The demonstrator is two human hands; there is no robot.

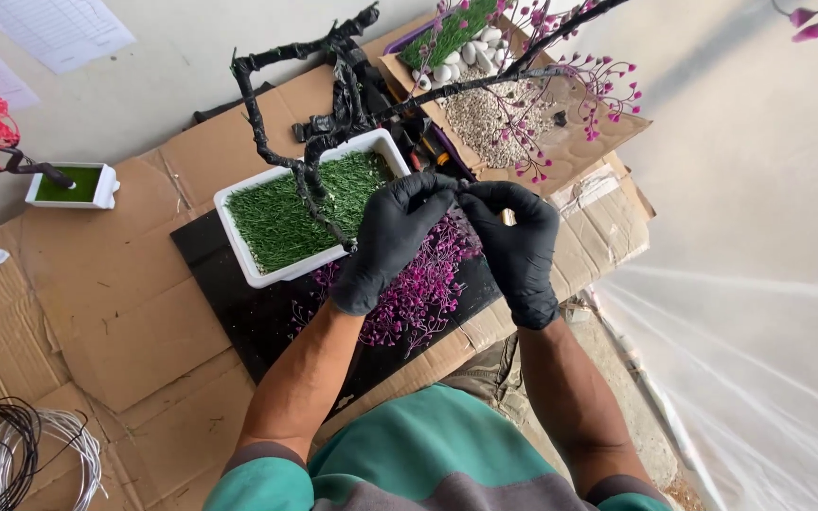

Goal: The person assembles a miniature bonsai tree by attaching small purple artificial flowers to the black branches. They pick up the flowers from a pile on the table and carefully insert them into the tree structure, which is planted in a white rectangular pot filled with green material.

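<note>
Two gloved hands, left [392, 237] and right [515, 248], meet fingertip to fingertip, pinching a thin black branch [485, 83] above purple blossoms [418, 289], just beside the white grass tray [239, 255] on cardboard [115, 293].

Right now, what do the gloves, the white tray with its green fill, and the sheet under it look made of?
Left hand and right hand wear gloves: thin black rubber, likely nitrile; snug, matte, wrinkled.
White tray: probably plastic or ceramic; smooth, even rim.
Green fill: artificial grass, fine fibres.
Sheet: corrugated cardboard; brown, creased, torn edges.
</note>
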